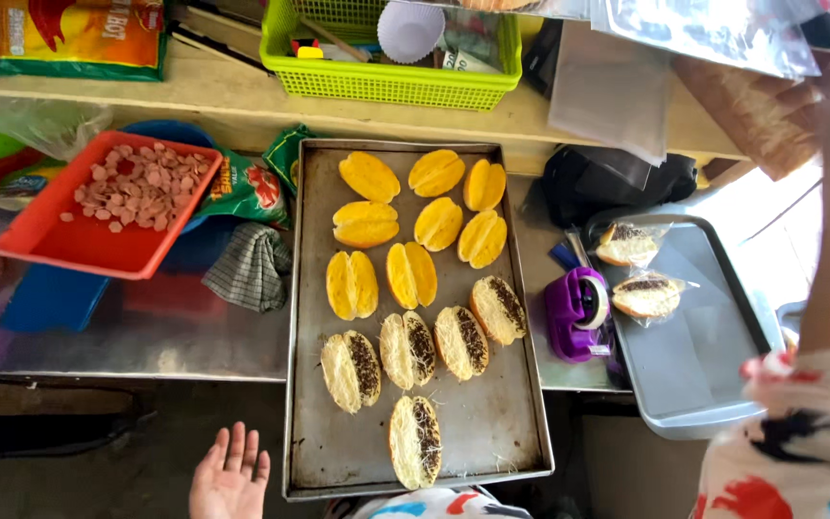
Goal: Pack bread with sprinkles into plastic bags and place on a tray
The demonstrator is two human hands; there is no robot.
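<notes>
— How many buns do you count on the baking tray point(492, 442)?

— Thirteen split buns point(415, 440): eight with glossy yellow filling, five with dark sprinkles. Two more sit wrapped in clear film on the grey tray point(694, 384), far right of my hand.

— And your hand?

— My left hand point(231, 478) is open, palm up, empty, just left of the dull metal baking tray's near corner. The nearest sprinkled bun lies just right of it.
</notes>
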